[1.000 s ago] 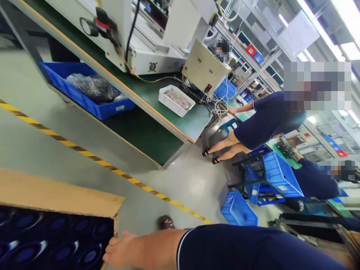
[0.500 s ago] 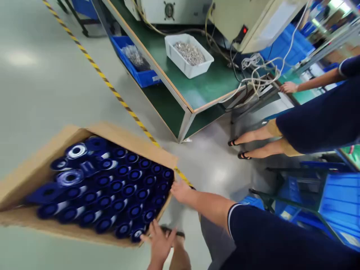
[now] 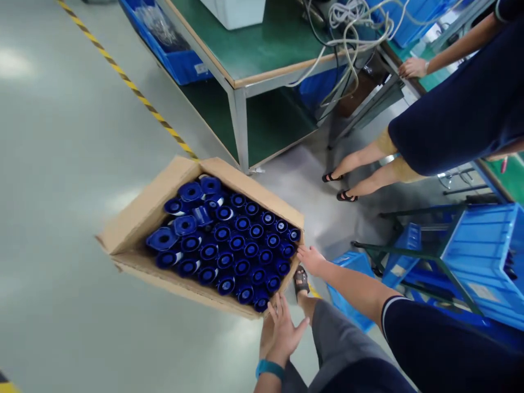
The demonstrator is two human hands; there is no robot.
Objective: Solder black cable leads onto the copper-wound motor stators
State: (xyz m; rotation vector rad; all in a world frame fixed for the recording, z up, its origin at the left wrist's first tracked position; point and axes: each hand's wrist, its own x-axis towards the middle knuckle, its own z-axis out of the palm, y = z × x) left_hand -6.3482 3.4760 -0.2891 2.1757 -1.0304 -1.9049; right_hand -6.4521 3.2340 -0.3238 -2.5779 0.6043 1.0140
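Note:
A cardboard box (image 3: pixel 164 282), its flaps raised, is filled with rows of dark blue round plastic parts (image 3: pixel 225 260). Several of these at the far left have square flanges with a hole (image 3: pixel 162 238) and lie less evenly. My left hand (image 3: pixel 283 328), with a teal band at the wrist, rests its fingertips on the box's near corner, fingers stretched and thumb spread away. At the right-hand corner, my right hand (image 3: pixel 311 260) has its fingers hooked on the box edge; its fingertips are partly hidden.
A green-topped workbench (image 3: pixel 237 60) with a metal leg stands beyond the box, holding a white bin (image 3: pixel 241 12) and loose cables (image 3: pixel 347 33). Yellow-black tape (image 3: pixel 139 95) crosses the floor. Another person (image 3: pixel 446 125) stands at right near blue crates (image 3: pixel 483 240).
The box has shifted rightward relative to the bench, across the floor tape, and looks smaller in view. Both hands stay at its near side; my left hand's fingers now rest on the corner.

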